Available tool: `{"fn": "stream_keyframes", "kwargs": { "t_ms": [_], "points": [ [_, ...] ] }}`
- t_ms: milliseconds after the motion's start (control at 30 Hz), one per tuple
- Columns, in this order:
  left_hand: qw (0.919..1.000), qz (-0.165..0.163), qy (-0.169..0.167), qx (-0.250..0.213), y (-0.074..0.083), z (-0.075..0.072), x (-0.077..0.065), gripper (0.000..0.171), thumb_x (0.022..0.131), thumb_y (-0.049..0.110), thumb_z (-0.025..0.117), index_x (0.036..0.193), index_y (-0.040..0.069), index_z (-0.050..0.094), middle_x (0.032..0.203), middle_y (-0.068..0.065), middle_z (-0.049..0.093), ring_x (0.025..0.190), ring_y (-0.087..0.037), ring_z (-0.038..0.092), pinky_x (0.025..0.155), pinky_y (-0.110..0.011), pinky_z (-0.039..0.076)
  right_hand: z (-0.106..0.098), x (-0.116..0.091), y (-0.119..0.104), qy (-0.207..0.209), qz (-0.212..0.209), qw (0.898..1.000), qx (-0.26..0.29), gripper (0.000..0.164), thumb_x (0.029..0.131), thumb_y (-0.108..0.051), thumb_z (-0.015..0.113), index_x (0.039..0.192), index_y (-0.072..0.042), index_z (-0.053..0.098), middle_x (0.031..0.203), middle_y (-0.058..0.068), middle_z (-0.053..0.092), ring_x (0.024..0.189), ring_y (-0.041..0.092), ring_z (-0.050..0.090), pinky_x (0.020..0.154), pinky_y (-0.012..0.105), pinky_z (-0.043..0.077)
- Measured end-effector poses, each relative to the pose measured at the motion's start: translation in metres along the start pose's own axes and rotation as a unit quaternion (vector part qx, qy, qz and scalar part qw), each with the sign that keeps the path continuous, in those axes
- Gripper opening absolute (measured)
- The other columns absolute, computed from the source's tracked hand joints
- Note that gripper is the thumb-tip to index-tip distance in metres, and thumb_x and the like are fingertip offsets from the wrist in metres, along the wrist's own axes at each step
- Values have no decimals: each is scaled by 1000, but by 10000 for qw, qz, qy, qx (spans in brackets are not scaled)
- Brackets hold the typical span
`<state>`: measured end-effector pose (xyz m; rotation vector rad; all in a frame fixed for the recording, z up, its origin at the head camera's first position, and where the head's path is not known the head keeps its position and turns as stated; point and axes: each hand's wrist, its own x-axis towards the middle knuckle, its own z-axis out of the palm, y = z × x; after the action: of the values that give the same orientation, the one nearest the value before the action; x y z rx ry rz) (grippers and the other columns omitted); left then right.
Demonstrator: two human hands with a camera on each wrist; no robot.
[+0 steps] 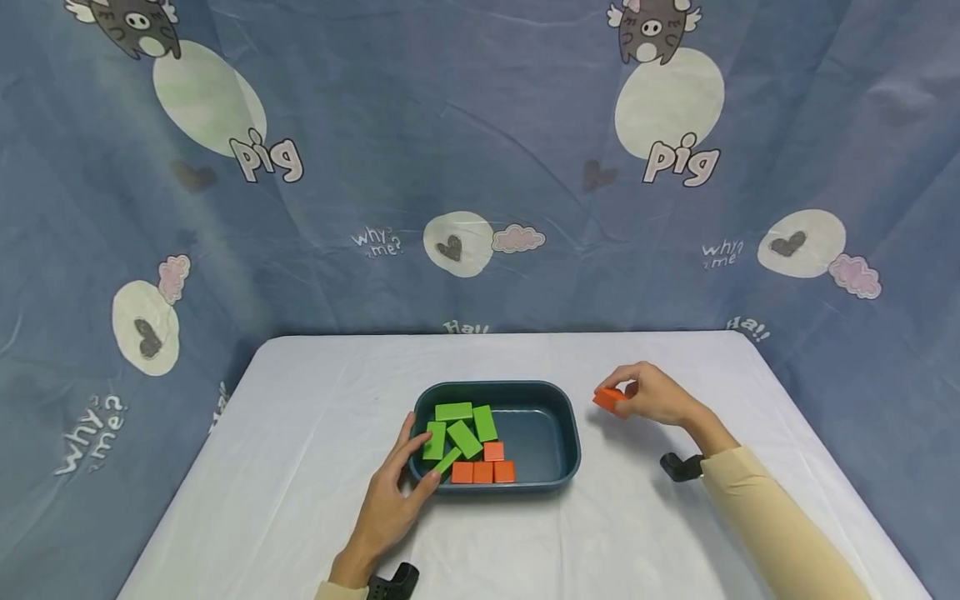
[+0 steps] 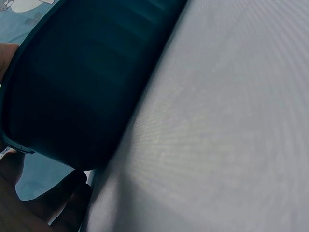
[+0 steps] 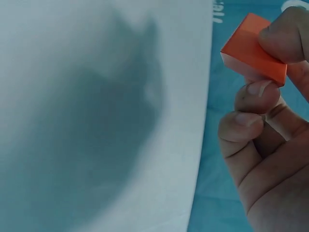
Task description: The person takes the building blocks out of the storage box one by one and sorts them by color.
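Note:
A dark teal rectangular tray (image 1: 536,485) sits on the white table. Green blocks (image 1: 453,412) lie loosely in its left half, and small orange blocks (image 1: 483,472) stand along the front of its inside. My left hand (image 1: 390,498) holds the tray's front left corner, thumb and index finger over the rim; in the left wrist view the tray's outer wall (image 2: 72,92) fills much of the picture, with other fingers (image 2: 63,193) low beside it. Right of the tray, above the table, my right hand (image 1: 651,395) pinches an orange block (image 3: 248,46) between thumb and fingertips.
The white table (image 1: 315,400) extends around the tray on all sides. Behind it and at both sides hangs a blue patterned cloth (image 1: 480,167). A black wrist device (image 1: 681,467) is worn on the right wrist, and another (image 1: 395,582) on the left.

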<state>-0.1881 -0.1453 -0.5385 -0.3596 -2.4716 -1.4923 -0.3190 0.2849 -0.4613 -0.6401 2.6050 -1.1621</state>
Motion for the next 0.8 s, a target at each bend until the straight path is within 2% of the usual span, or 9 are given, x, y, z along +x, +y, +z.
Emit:
{"fn": "stream_keyframes", "kwargs": {
  "t_ms": [167, 367, 600, 800],
  "points": [
    [10000, -71, -3, -12, 0, 1, 0, 58, 96, 25, 74, 148, 10, 54, 168, -3, 23, 152, -24, 24, 114, -9, 14, 6, 3, 8, -199, -278, 9994, 6, 35, 78, 9, 71, 106, -10, 80, 103, 3, 73, 91, 27, 60, 74, 30, 54],
    [9999, -133, -21, -29, -1, 3, -1, 57, 96, 25, 73, 148, 10, 54, 168, 1, 22, 152, -23, 24, 114, -8, 14, 14, 6, 17, -413, -451, 9981, 104, 35, 77, 11, 73, 105, -7, 81, 100, 1, 73, 85, 25, 60, 70, 28, 53],
    [10000, -76, -22, -28, -1, 2, -2, 56, 96, 23, 73, 147, 10, 54, 168, 0, 23, 152, -24, 24, 114, -8, 15, 23, 5, 28, -510, -404, 9963, 554, 32, 75, 10, 79, 102, -5, 80, 99, 6, 73, 87, 23, 62, 73, 27, 55],
    [10000, -64, -22, -40, 0, 1, -1, 56, 96, 23, 73, 147, 9, 54, 168, -1, 23, 152, -25, 24, 114, -9, 14, 29, 5, 34, -377, -370, 9976, 457, 35, 73, 12, 78, 102, -8, 80, 100, 4, 71, 89, 23, 60, 79, 26, 52]
  ]
}}
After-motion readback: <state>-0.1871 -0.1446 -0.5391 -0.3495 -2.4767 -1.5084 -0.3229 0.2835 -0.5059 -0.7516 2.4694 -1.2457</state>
